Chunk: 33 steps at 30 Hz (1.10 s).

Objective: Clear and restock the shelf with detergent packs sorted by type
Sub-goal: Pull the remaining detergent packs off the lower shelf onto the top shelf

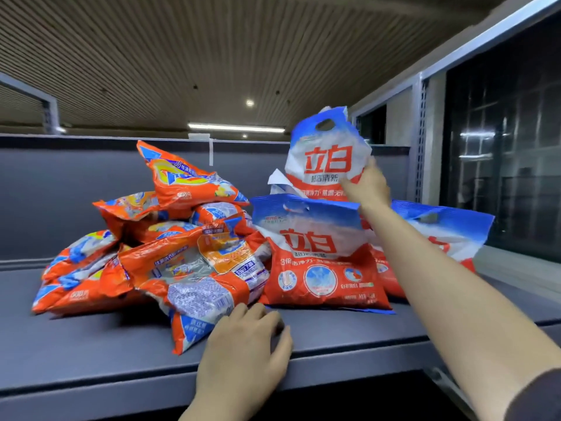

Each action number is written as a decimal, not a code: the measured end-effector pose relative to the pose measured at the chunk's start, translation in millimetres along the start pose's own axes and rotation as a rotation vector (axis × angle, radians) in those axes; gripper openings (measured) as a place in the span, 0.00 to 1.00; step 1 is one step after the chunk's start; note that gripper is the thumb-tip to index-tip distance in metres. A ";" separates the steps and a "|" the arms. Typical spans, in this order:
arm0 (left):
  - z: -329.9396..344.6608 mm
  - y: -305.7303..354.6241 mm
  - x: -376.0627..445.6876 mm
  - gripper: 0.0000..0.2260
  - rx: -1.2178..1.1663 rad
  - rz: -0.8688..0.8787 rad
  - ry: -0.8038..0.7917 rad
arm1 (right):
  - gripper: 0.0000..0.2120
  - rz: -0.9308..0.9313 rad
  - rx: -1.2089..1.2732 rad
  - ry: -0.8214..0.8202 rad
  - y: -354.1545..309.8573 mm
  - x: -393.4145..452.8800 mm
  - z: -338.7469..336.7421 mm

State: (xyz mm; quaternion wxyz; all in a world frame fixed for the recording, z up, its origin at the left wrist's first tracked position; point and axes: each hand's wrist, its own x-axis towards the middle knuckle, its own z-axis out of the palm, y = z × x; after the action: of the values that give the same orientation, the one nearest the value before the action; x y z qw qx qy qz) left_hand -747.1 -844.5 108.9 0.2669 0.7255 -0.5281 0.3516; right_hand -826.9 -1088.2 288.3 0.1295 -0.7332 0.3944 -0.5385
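Observation:
On the grey shelf (pixel 91 344) lies a loose heap of several orange detergent packs (pixel 170 238), left of centre. To its right stand red, white and blue packs with handle holes: one in front (pixel 321 262), one at the right (pixel 446 229) behind my forearm. My right hand (pixel 368 185) grips an upright red-and-white pack (pixel 326 156) at its right edge, behind the front pack. My left hand (pixel 246 350) rests palm down on the shelf's front edge, fingers relaxed, beside the tip of an orange pack (pixel 188 332).
A grey back panel (pixel 60 192) closes the shelf behind the packs. A perforated metal upright (pixel 422 141) and a dark glass wall (pixel 504 147) stand at the right. The slatted ceiling is close overhead. Bare shelf surface lies at the far left.

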 end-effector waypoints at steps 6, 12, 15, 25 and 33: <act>-1.9 3.2 -1.7 0.12 0.010 -0.055 -0.032 | 0.19 -0.056 0.239 -0.278 5.0 -15.6 1.7; -4.1 4.3 -3.3 0.09 -0.007 -0.035 -0.026 | 0.14 0.211 0.495 0.139 -8.8 10.8 -2.0; -3.9 3.0 -2.4 0.09 -0.002 -0.025 -0.010 | 0.21 0.390 0.466 0.029 -5.7 10.4 13.2; -0.7 2.8 -3.7 0.11 0.041 -0.022 0.002 | 0.28 -0.073 0.145 0.100 -4.2 -8.1 11.9; -0.5 1.6 -3.7 0.15 0.019 -0.037 -0.050 | 0.23 0.001 -0.121 -0.470 17.4 -17.6 28.9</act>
State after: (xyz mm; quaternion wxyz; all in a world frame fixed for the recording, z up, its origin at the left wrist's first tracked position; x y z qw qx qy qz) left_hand -749.6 -842.4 106.3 0.2532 0.7461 -0.5179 0.3332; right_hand -810.7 -1093.8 254.3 0.1737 -0.8447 0.3852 -0.3285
